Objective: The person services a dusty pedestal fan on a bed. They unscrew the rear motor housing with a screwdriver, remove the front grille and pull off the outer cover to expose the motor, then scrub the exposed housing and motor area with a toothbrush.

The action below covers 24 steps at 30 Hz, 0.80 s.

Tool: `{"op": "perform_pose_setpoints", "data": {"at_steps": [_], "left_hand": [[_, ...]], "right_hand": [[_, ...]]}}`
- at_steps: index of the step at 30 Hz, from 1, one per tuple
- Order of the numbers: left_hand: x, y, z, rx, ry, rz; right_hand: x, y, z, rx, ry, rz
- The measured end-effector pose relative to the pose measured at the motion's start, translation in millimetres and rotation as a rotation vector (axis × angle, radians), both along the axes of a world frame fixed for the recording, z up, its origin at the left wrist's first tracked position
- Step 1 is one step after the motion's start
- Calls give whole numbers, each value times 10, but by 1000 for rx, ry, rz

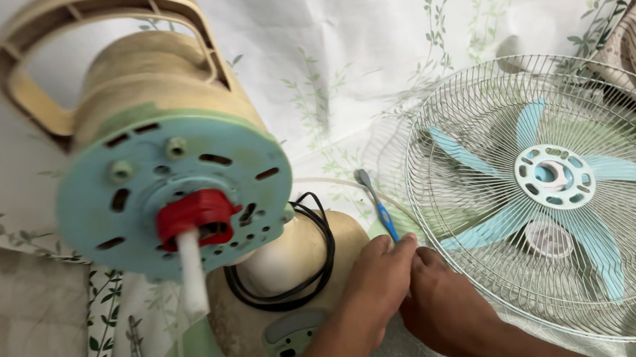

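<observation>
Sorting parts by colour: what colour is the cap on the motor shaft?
Red cap, seen in the head view.

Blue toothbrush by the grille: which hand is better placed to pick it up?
Probably the left hand: its fingertips lie right at the lower end of the blue toothbrush. The right hand sits lower, beside the fan grille.

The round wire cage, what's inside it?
Inside the white wire cage lies a fan blade with five pale blue blades and a round hub. Leaf-print cloth shows through the wires. The right hand covers the cage's near edge.
</observation>
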<state>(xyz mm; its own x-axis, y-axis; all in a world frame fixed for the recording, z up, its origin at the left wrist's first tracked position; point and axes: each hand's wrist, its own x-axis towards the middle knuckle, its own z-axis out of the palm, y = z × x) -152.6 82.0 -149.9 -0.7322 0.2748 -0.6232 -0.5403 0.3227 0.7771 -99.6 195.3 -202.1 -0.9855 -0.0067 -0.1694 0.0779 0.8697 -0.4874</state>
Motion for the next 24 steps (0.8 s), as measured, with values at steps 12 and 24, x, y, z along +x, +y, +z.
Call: {"op": "perform_pose_setpoints", "data": {"at_steps": [12,24], "left_hand": [[-138,162,-150,-101,-29,-44],[-109,202,-331,-21,69,59]], "right_hand": [[-184,96,-120,-20,28,129],[-184,84,-103,-70,116,120]]}}
